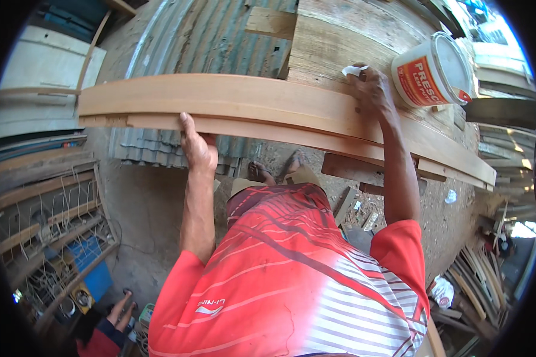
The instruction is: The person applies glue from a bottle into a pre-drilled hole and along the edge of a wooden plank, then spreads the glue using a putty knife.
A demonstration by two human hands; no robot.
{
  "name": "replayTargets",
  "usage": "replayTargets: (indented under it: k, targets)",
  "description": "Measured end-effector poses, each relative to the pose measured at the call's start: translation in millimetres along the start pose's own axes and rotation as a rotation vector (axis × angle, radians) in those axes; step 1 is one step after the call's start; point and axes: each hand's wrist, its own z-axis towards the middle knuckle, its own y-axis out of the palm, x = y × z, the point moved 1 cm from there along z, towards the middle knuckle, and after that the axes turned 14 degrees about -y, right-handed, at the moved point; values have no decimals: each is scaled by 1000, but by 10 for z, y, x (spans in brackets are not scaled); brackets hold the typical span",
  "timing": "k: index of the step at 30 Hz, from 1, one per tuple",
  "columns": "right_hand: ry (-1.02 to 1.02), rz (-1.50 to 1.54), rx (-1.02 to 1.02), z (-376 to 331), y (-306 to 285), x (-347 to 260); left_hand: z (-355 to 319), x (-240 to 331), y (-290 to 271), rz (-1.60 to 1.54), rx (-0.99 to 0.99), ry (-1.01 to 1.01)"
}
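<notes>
A long pale wooden board point(244, 98) with a stepped near edge lies crosswise in front of me, its right part over a plank bench top point(324, 53). My left hand point(198, 146) grips its near edge left of the middle, thumb up against the side and the other fingers mostly hidden underneath. On the upper face toward the right, my right hand point(372, 92) is closed with curled fingers around a small white scrap point(354, 70), paper or cloth, I cannot tell which. Just right of that hand stands a white bucket point(420, 77) with a red label.
Corrugated metal sheets point(220, 41) lie beyond and under the board's left part. A wooden rack point(59, 208) stands at the left, and a person point(104, 333) is at the lower left. Timber strips point(479, 279) are piled at the right. Scraps litter the ground by my feet point(274, 169).
</notes>
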Motion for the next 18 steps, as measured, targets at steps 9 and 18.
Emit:
replayTargets:
  k: [9, 18]
  targets:
    - [-29, -152, 30, 15, 95, 71, -103, 132, -245, 63, -172, -86]
    - [33, -85, -29, -37, -8, 96, -77, 115, -316, 96, -211, -92]
